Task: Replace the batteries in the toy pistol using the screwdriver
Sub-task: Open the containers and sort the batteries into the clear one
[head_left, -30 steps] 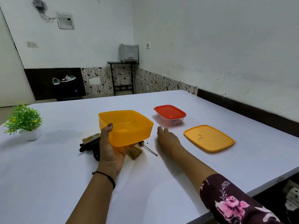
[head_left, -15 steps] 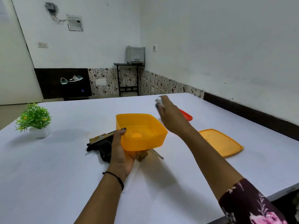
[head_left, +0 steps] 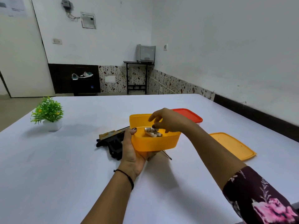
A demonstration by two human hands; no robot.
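Observation:
My left hand [head_left: 131, 152] grips the open orange container [head_left: 155, 143] from below, thumb on its near-left rim, holding it just above the table. Inside lie two white batteries [head_left: 152, 132]. My right hand [head_left: 168, 121] hovers over the container with its fingers loosely spread; the thumb tip is right beside the upper battery and the index finger is lifted clear of it. The black and tan toy pistol [head_left: 111, 139] lies on the table to the left, behind my left hand. Only the screwdriver's thin shaft [head_left: 167, 156] shows, below the container.
The orange lid [head_left: 231, 146] lies flat on the white table [head_left: 64, 167] to the right. A clear box with a red lid [head_left: 189, 115] stands behind my right hand. A small potted plant [head_left: 48, 113] sits at the far left.
My right hand left the table beside the screwdriver, rose with something small and white at its fingertips, and came down over the container, where batteries now lie. My left hand has kept hold of the container.

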